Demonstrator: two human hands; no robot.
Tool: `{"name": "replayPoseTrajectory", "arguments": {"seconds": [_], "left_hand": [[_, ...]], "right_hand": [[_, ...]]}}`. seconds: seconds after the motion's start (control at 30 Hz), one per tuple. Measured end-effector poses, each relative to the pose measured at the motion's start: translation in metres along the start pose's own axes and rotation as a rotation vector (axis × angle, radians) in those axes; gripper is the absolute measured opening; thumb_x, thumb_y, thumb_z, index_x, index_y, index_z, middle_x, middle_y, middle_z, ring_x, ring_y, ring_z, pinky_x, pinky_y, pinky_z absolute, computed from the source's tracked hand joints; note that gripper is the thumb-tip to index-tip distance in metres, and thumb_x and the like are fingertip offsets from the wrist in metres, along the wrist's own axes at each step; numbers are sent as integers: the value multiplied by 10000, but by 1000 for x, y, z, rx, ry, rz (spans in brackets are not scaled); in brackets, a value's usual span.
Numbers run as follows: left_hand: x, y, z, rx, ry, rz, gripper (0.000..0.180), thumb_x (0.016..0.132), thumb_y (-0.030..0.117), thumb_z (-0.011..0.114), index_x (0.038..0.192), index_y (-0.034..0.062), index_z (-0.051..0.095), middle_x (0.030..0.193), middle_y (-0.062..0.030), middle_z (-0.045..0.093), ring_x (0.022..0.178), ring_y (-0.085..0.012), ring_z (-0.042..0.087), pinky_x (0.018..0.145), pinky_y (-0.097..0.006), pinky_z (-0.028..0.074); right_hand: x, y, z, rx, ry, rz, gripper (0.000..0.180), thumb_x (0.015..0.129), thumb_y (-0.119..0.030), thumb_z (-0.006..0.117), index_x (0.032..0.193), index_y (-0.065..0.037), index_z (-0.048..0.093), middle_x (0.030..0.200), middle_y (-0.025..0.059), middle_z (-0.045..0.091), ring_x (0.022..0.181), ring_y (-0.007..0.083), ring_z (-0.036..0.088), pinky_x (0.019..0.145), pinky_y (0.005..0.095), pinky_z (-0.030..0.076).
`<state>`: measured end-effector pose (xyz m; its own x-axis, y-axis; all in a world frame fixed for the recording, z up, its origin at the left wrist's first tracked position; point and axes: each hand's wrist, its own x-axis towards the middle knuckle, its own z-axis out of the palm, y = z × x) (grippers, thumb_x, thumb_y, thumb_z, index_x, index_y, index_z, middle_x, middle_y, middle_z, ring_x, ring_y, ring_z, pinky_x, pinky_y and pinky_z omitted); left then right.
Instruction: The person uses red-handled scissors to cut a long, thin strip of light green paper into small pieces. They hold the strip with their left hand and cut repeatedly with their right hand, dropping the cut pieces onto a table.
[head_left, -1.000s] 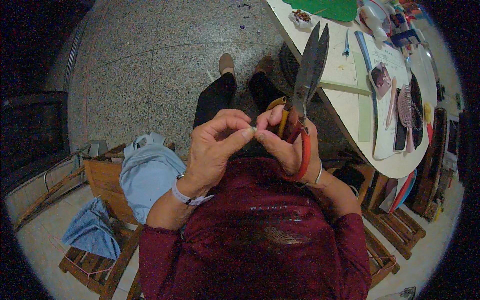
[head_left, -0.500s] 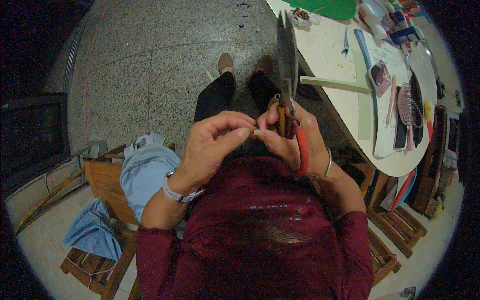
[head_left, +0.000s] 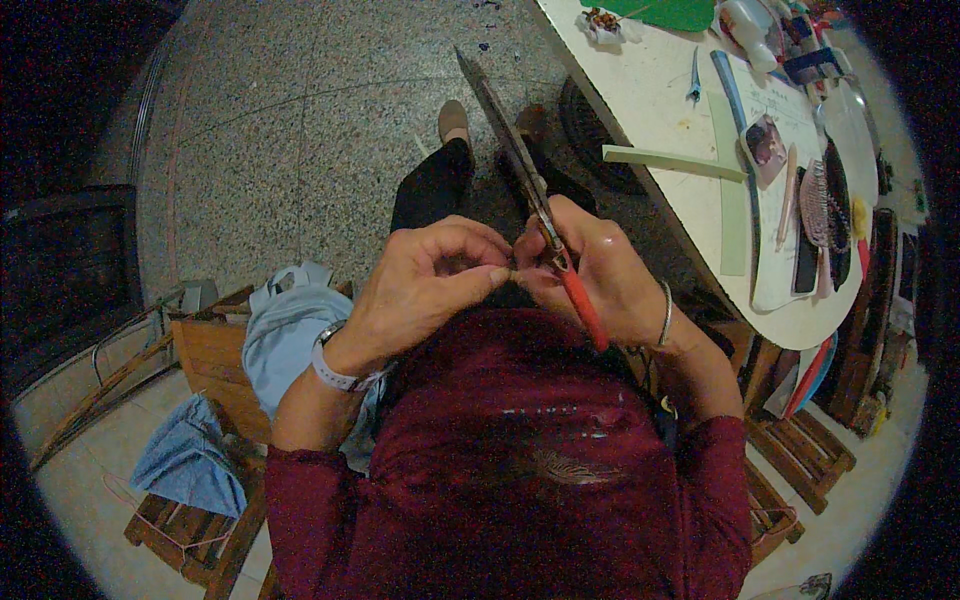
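Scissors point(head_left: 541, 208) with a red handle are clamped in the right hand point(head_left: 600, 265), just right of centre, blades aimed at eleven o'clock. At its nine o'clock side, the left hand point(head_left: 430, 265) brings its thumb to the right fingertips; whether it pinches anything cannot be told. Farther off, toward nine o'clock, sits a light-blue bag point(head_left: 298, 340); at two o'clock, a pale table point(head_left: 650, 100) bears an overhanging green strip point(head_left: 675, 163).

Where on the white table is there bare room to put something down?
Mostly bare: the white table's patch between the crumpled white wrapper, blue pointed tool and pale green strip, plus a narrow margin at its rounded near end, below the paper. It's crowded along the right, around the pink brush.
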<state>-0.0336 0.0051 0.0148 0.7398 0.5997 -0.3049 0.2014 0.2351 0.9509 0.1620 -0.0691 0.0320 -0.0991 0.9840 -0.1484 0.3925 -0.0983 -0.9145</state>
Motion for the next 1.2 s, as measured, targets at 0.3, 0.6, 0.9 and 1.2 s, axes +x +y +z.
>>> {"name": "replayPoseTrajectory", "arguments": {"seconds": [0.3, 0.6, 0.9, 1.2], "left_hand": [[0, -1, 2, 21, 17, 2, 134, 798, 57, 651, 902, -27, 660, 976, -50, 617, 827, -105, 588, 730, -237, 471], [-1, -3, 0, -13, 127, 42, 90, 811, 50, 645, 864, -20, 668, 1004, -56, 598, 881, -119, 579, 788, -252, 457], [5, -9, 2, -781, 376, 65, 95, 855, 10, 613, 930, -42, 637, 1054, -106, 593, 991, -188, 590, 914, -308, 462], [6, -6, 11, -805, 417, 99, 109, 858, 18, 612, 951, -34, 637, 1134, -133, 583, 990, -185, 588, 917, -312, 460]], "right_hand": [[2, 0, -1, -51, -46, -28, 148, 763, -29, 640, 838, -41, 513, 735, 59, 542, 658, 138, 535, 606, 282, 445], [6, -3, -2, -55, -15, 19, 177, 784, -87, 671, 845, -40, 511, 730, 33, 520, 658, 129, 508, 603, 278, 427], [-16, 13, 20, 314, -47, 198, 213, 867, -215, 633, 906, -53, 501, 687, 3, 498, 626, 83, 465, 563, 272, 423], [-29, 20, 45, 387, -114, 202, 189, 881, -195, 608, 908, -46, 496, 681, 29, 518, 628, 106, 500, 575, 292, 441]]}}
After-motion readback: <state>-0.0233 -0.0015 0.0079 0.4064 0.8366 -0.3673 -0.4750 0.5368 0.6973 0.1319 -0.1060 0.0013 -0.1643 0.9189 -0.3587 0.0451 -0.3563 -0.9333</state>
